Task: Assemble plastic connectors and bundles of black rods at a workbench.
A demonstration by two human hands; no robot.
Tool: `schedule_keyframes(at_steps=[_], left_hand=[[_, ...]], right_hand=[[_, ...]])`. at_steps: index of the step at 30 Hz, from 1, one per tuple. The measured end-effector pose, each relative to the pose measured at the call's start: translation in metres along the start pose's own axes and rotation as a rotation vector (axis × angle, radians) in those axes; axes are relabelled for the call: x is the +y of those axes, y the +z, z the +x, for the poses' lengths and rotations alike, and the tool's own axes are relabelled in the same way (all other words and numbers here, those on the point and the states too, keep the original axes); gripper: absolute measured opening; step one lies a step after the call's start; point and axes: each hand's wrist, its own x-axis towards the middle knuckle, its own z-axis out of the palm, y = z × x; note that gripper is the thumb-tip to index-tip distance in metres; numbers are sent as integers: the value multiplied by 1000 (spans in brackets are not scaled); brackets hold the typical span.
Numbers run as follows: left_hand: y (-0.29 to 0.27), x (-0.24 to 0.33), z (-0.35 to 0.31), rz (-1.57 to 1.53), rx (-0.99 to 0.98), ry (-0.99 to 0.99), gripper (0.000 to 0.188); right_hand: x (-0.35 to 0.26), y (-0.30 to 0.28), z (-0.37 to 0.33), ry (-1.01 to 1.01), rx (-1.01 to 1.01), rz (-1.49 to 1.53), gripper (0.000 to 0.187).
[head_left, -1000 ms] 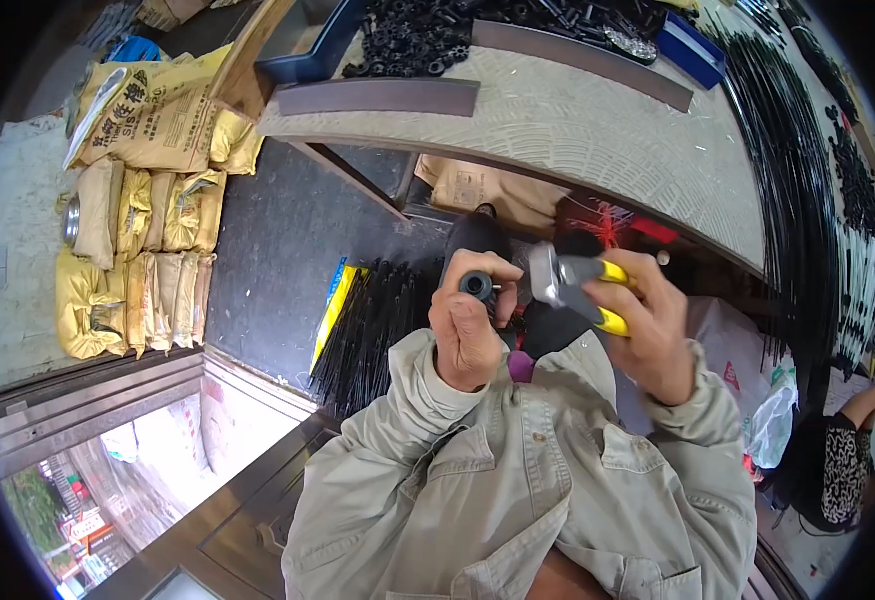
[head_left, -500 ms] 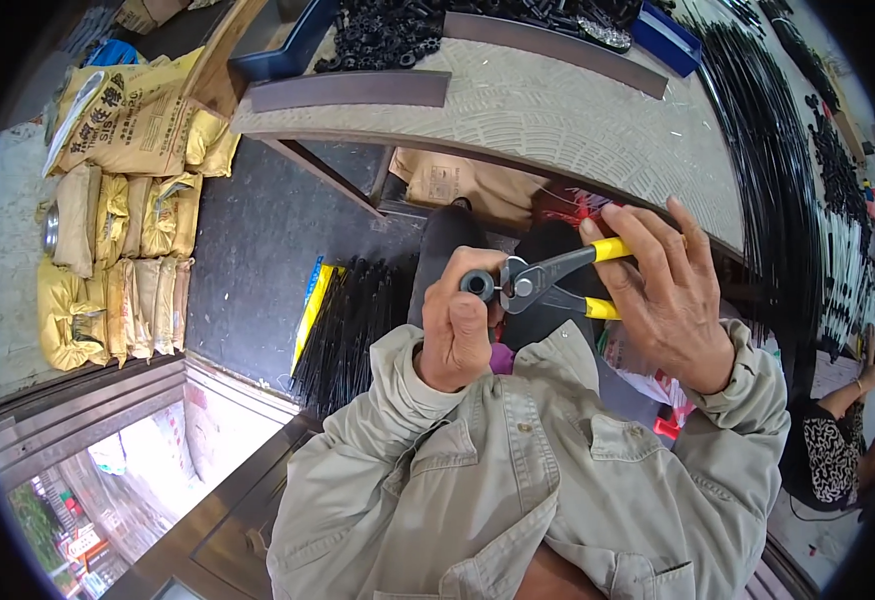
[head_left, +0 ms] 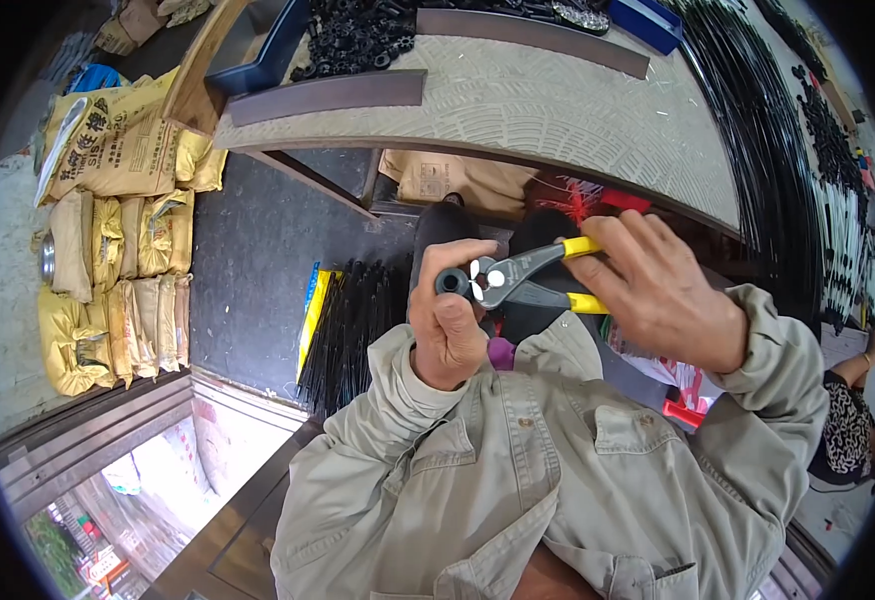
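Note:
My left hand (head_left: pixel 446 338) is closed round a small black cylindrical part (head_left: pixel 451 284), its round hollow end facing up between thumb and forefinger. In my right hand (head_left: pixel 658 295) are end-cutting pliers (head_left: pixel 526 275) with dark grey heads and yellow grips. My fingers bend over the upper grip, while the lower grip lies by the palm. The jaws are right beside the black part's rim, close to my left fingers; whether they bite on anything is too small to tell.
Ahead is a worktable (head_left: pixel 578 110) with a heap of black parts (head_left: pixel 363 40), metal strips and blue trays. Bundled black rods (head_left: pixel 748 130) are at the right, more rods (head_left: pixel 353 330) at lower left. Yellow sacks (head_left: pixel 118 150) are stacked at left. Another person (head_left: pixel 846 425) sits far right.
My right hand's fingers have come down from a spread pose and bent over the pliers' grip. Both hands and the pliers appear slightly further left, with the view shifted a little.

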Motion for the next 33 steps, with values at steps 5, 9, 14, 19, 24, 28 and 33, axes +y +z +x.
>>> schedule_keyframes(at_steps=[5,9,14,19,24,28,33], left_hand=[[-2,2,2,-126,9,-172,66],[-13,0,5,-229,-155,-149,69],[-11,0,4,-291,-249,-153,65],[-4,0,0,-321,-312,-134,60],[3,-2,-3,-191,-170,-60,51],[-21,1,14,-114,101,74,54],[-156,119,11,-387,782,406,54]], right_hand=[[0,12,4,46,57,128,45],[18,-2,3,31,-238,805,43],[27,-19,2,159,-494,1189,19],[33,-34,-1,88,-571,996,21],[26,-23,5,51,-530,875,21],[31,3,10,152,-139,698,22],[131,59,-2,459,116,-160,30]])
